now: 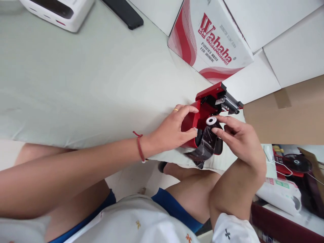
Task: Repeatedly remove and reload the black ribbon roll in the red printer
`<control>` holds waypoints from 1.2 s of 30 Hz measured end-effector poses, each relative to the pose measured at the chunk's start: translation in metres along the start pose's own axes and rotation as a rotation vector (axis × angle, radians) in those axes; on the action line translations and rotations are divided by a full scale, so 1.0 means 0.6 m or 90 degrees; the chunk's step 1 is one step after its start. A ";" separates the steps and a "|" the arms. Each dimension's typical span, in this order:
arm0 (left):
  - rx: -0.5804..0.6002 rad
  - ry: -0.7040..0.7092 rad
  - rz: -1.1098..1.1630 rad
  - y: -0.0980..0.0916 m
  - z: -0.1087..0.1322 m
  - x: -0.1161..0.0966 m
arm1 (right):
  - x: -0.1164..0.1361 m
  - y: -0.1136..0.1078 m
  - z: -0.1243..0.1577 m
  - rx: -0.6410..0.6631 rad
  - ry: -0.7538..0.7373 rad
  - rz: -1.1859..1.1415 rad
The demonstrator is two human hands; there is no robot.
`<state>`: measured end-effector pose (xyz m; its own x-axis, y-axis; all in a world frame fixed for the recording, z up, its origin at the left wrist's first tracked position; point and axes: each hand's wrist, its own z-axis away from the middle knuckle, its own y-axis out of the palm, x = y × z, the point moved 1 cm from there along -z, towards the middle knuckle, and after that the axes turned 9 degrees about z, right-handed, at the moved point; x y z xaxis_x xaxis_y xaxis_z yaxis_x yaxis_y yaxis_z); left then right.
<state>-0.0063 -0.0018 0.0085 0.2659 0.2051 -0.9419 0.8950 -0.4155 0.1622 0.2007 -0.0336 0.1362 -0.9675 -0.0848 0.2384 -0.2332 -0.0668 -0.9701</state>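
A red box-shaped device, which looks like a small label printer point(189, 122), has its lid point(209, 91) swung up, and black and metal parts show under the lid. Around its side nearest me, my left hand point(170, 130) is closed, thumb and fingers gripping the edge of the body. My right hand point(241, 138) pinches a roll of black film point(211, 120) by its white core, at the mouth of the opening. A loose strip of the glossy black film point(204, 148) hangs from the roll past the device toward the table edge.
Behind the device stands a white and red water carton point(210, 40), beside stacked white boxes point(291, 27) and a brown cardboard surface point(286, 114). A white device point(60, 13) and a black phone-like object point(124, 11) lie on the pale tablecloth point(101, 81). White bags point(280, 194) lie at the right.
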 end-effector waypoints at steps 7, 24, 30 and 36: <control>0.036 0.248 -0.161 0.008 0.035 -0.022 | 0.013 0.012 -0.045 0.098 0.015 0.070; 0.069 0.550 -0.378 0.028 0.052 -0.024 | 0.043 -0.011 -0.011 -0.407 -0.028 0.057; 0.055 0.562 -0.371 0.029 0.050 -0.025 | 0.016 -0.002 -0.032 -0.254 -0.057 0.203; 0.049 0.547 -0.355 0.031 0.053 -0.022 | 0.042 -0.030 0.028 -0.065 -0.035 0.187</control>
<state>-0.0045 -0.0403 0.0145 0.0129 0.9391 -0.3435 0.9525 -0.1161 -0.2816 0.1820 -0.0514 0.1601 -0.9887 -0.1402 -0.0532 0.0440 0.0678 -0.9967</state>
